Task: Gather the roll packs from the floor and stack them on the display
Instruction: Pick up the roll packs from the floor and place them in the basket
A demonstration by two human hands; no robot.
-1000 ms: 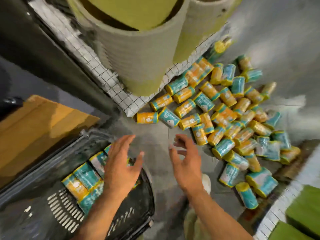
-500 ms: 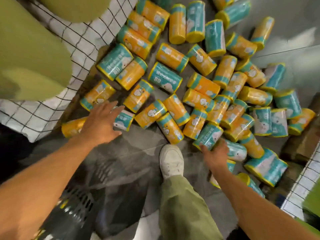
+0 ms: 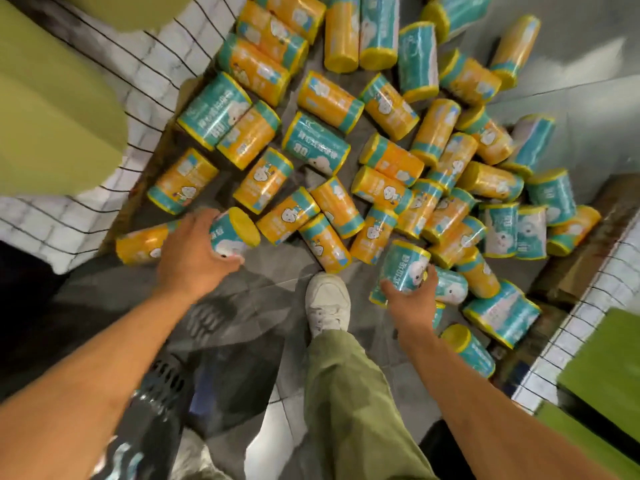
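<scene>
Head view: your left hand (image 3: 192, 258) is gripping a teal pack (image 3: 232, 234) at the near-left edge of the pile (image 3: 317, 143); your right hand (image 3: 412, 301) is gripping a second pack (image 3: 403, 268) at its near-right edge, the pile lying on the floor (image 3: 273, 292) just beyond.

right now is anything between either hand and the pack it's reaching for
Nothing visible stands between them. The left hand grips a teal pack at the pile's near-left edge, and the right hand grips a second teal pack by the white shoe.
</scene>
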